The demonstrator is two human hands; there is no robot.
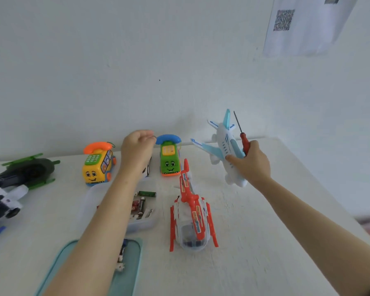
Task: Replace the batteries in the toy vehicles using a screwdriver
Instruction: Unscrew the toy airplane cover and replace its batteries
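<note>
My right hand (pixel 249 165) is raised above the back right of the table. It grips a white and light-blue toy plane (pixel 226 146), tail up, and holds a red-handled screwdriver (pixel 242 139) against it, tip pointing up. My left hand (pixel 137 147) hovers with curled fingers beside the blue handset of a green toy phone car (pixel 169 161). Whether it pinches anything I cannot tell. Several batteries (pixel 142 202) lie in a clear box (pixel 145 225) under my left forearm. A red and white toy helicopter (pixel 192 210) lies on the table between my arms.
A yellow phone car (pixel 97 165) stands at the back. A dark green helicopter (pixel 28 169) and a white and black vehicle (pixel 4 204) lie at the left edge. A teal lid (pixel 132 263) with small parts is at the front. The wall runs close behind the toys.
</note>
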